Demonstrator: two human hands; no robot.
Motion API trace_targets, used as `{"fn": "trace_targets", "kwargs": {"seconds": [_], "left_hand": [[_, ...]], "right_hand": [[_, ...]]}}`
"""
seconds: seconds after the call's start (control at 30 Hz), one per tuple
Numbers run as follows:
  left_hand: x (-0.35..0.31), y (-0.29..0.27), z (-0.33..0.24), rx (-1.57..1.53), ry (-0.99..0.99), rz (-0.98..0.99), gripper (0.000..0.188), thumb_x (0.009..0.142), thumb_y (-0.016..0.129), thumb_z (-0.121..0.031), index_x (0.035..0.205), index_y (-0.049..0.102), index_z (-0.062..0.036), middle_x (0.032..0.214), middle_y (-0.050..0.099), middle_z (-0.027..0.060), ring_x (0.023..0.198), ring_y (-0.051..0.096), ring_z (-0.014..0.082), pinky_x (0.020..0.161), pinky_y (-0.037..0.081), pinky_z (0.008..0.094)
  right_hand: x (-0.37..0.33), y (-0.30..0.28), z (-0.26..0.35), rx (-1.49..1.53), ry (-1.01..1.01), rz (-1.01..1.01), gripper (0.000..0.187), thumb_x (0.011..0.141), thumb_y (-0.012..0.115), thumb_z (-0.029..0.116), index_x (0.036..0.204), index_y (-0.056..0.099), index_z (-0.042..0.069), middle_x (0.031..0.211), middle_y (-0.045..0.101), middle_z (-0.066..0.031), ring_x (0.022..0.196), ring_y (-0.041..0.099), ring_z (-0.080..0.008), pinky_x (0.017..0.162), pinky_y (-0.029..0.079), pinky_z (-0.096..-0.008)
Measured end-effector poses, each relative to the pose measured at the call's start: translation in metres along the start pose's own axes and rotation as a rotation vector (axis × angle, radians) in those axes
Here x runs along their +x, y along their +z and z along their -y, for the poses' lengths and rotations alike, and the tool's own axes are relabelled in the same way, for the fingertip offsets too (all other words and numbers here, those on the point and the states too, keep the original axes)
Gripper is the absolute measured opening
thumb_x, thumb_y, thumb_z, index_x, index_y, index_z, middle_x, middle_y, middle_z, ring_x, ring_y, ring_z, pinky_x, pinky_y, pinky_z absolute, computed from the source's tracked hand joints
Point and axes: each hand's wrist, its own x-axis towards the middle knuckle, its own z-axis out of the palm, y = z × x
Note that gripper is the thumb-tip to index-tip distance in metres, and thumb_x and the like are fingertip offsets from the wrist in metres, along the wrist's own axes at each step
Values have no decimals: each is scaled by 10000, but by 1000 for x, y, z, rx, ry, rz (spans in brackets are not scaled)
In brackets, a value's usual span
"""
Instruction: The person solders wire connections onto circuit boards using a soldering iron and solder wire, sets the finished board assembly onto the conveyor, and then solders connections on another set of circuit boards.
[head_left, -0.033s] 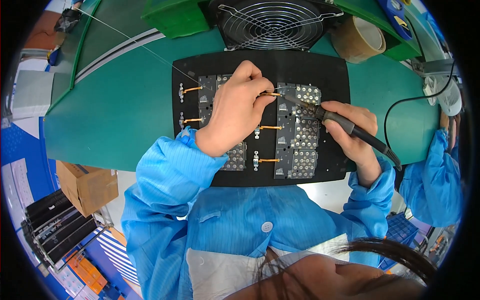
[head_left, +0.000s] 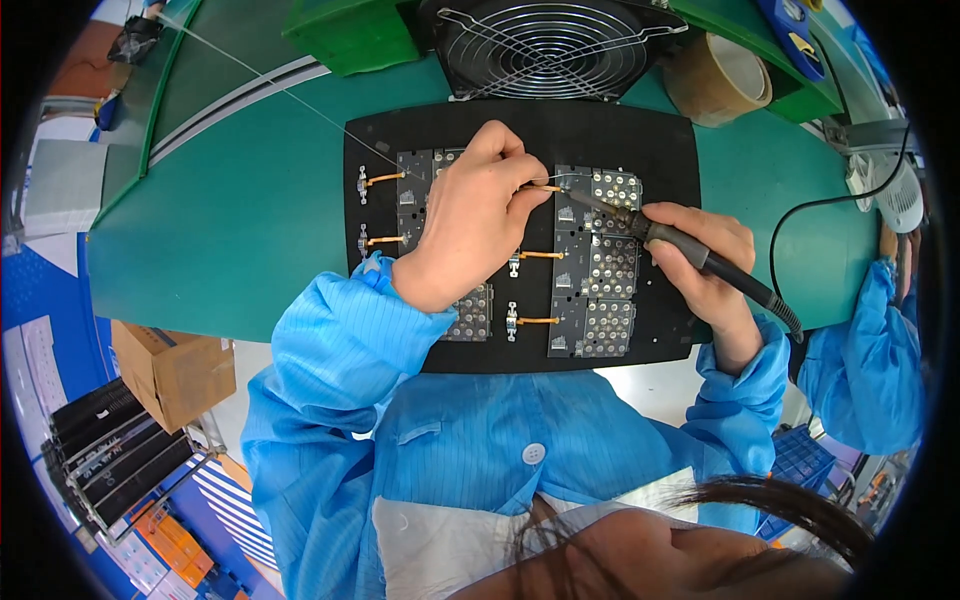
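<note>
My left hand [head_left: 470,220] is closed in a pinch over the black mat [head_left: 660,150]. Thin solder wire [head_left: 300,104] runs down to it from the upper left, and a short end sticks out past the fingertips. In my right hand [head_left: 710,265] is a soldering iron [head_left: 685,243], its tip pointing left at the top board of the right column. Wire end and tip come close together there, beside an orange lead [head_left: 551,188]. Circuit boards [head_left: 570,328] with rows of round silvery parts lie in two columns. My left hand hides much of the left column.
A fan with a wire guard [head_left: 540,50] stands behind the mat, with a tape roll [head_left: 715,80] to its right. Green bins [head_left: 350,35] line the back. The iron's black cord hangs at the right. Another person's blue sleeve [head_left: 865,360] is at the far right.
</note>
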Motion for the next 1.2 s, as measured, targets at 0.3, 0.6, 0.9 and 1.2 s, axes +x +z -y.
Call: {"fn": "trace_targets", "kwargs": {"seconds": [0.3,0.6,0.9,1.2], "left_hand": [[1,4,2,-91,-27,-39,131,729,710,65,850,673,30,846,520,82,678,551,176,571,442,286],[1,5,2,-108,-44,-43,121,738,702,72,850,676,36,831,507,75,659,530,155,553,422,280],[0,5,4,-87,-4,-58,105,750,702,62,848,676,37,839,508,71,656,527,150,548,418,277],[0,5,5,-96,-19,-48,109,749,704,58,852,679,36,843,516,75,656,531,146,547,423,274]], "right_hand": [[0,3,-3,-1,-8,-31,273,775,739,130,999,678,-15,760,684,-145,635,681,-226,560,512,-279],[-1,3,-6,14,8,-22,274,784,736,137,1001,676,-19,751,680,-142,624,676,-221,556,510,-279],[-2,3,-8,22,1,-24,280,780,738,139,1003,675,-19,738,676,-139,608,667,-206,542,498,-269],[-2,3,-7,34,7,-16,275,780,743,133,996,677,-23,742,678,-138,606,665,-197,542,497,-266]]}}
